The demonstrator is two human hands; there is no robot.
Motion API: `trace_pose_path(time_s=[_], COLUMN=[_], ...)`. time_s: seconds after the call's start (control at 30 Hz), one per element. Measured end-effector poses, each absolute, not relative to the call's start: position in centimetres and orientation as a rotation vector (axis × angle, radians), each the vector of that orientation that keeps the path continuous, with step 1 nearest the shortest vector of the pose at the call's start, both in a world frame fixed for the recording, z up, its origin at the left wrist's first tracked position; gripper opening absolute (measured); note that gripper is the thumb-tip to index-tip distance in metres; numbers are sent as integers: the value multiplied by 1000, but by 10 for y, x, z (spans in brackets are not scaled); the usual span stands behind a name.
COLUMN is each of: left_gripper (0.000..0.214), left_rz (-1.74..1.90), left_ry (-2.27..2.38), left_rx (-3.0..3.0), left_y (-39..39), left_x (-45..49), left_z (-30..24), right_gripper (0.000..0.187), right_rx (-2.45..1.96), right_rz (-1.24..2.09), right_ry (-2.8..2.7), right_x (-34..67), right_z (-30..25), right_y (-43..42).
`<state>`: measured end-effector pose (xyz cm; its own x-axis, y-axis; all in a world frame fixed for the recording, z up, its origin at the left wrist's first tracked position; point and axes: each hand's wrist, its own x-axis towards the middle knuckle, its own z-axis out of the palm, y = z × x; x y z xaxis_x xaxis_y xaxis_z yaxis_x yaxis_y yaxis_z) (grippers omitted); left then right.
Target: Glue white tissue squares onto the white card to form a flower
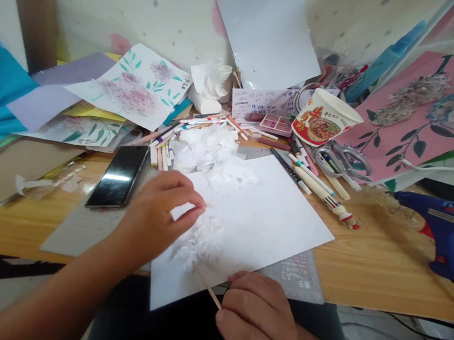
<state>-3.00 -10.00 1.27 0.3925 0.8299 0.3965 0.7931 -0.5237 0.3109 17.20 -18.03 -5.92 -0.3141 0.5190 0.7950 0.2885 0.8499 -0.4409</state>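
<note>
Carefully, two bare hands work over a fluffy cluster of white paper petals (203, 238) on a plain white rectangular sheet (272, 207)
Above the cluster, the left hand (161, 212) has its grip together, thumb and forefinger tips meeting, though I cannot tell whether a scrap sits between them; the right hand (260, 319) has its grip clamped on a thin pale-brown stick (209, 290), whose far end reaches the cluster's near edge; the sheet lies partly over a grey translucent cutting mat (300, 278), its near corner jutting past the edge of the light wooden surface (383, 267); a loose heap of white paper scraps (209, 146) overlaps the sheet's far side, with a black rectangular phone (118, 177) to the left and a blue plastic glue gun (444, 220) well apart to the right
</note>
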Motion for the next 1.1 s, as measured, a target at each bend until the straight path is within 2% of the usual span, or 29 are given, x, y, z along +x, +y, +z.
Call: trace_pose_path(time_s=[0.1, 0.23, 0.37, 0.5, 0.67, 1.0, 1.1], left_gripper=[15, 20, 24, 25, 23, 16, 16], left_rz=[866, 792, 762, 789, 864, 942, 939], left_ry=[1427, 1460, 1511, 1507, 1464, 1483, 1468], left_rx=[2649, 2689, 2715, 2721, 2704, 2638, 2596], left_y=[-134, -166, -175, -176, -174, -172, -172], left_x=[-28, -27, -32, -36, -38, -37, -37], left_z=[6, -11, -19, -22, -28, -34, -34], right_gripper=[37, 37, 31, 23, 33, 41, 37], right_rx=[-601, -581, -559, -521, -594, -616, -634], right_rz=[266, 318, 415, 325, 243, 95, 38], right_ry=[-1905, -1919, -1958, -1922, -1924, -1942, -1966], right_x=[172, 183, 201, 201, 182, 165, 157], right_z=[-57, -53, -41, -35, -39, -39, -38], right_y=[-182, -187, -188, -182, -177, -173, -173])
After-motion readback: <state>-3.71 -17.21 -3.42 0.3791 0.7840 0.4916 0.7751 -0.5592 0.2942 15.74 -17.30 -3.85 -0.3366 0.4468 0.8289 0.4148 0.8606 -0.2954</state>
